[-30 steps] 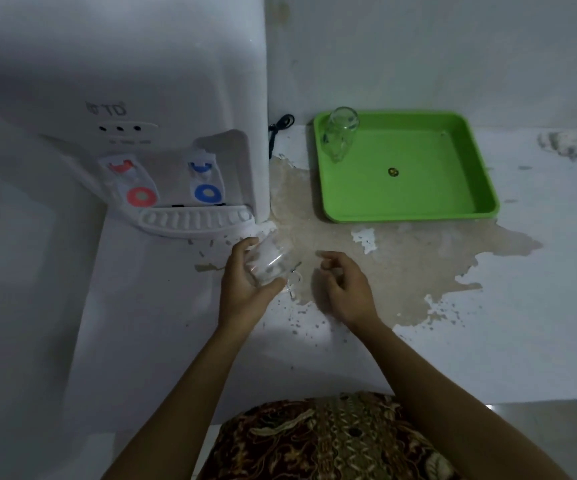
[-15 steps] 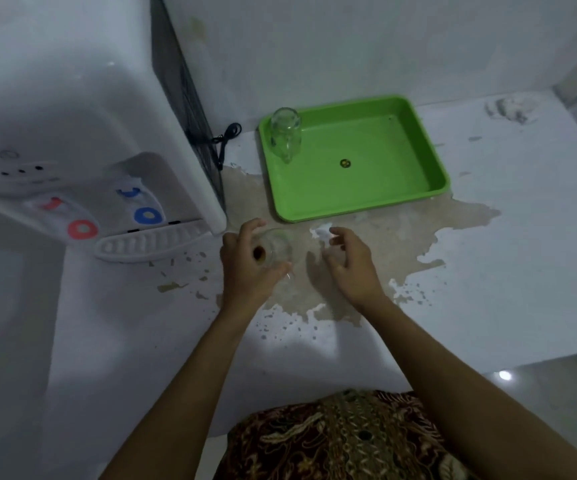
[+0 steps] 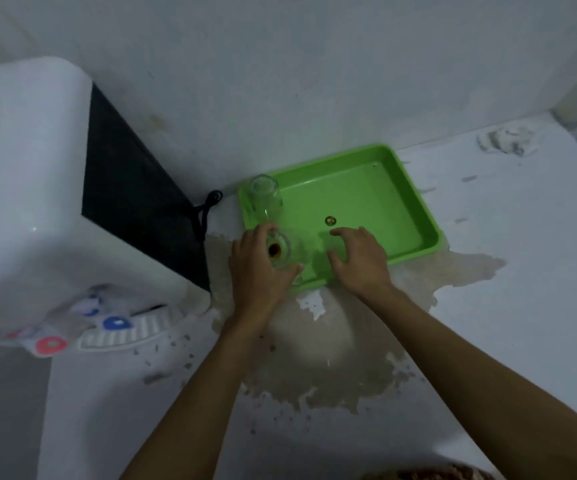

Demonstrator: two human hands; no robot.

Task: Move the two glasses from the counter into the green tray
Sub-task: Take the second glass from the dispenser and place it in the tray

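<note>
A green tray (image 3: 397, 195) lies on the white counter against the wall. One clear glass (image 3: 264, 199) stands in the tray's far left corner. My left hand (image 3: 255, 268) grips a second clear glass (image 3: 281, 252) over the tray's near left corner; a brown spot shows inside it. Whether this glass touches the tray floor I cannot tell. My right hand (image 3: 358, 259) hovers beside it over the tray's front part, fingers spread, holding nothing.
A white water dispenser (image 3: 30, 188) with red and blue taps fills the left side, its black cord (image 3: 207, 209) trailing near the tray. A brownish stain (image 3: 332, 341) spreads over the counter in front of the tray. A small round mark (image 3: 330, 220) sits on the tray floor.
Both hands moved forward from the counter in front of the dispenser to the tray, the left carrying the glass over the tray's near left corner. The camera view tilted upward.
</note>
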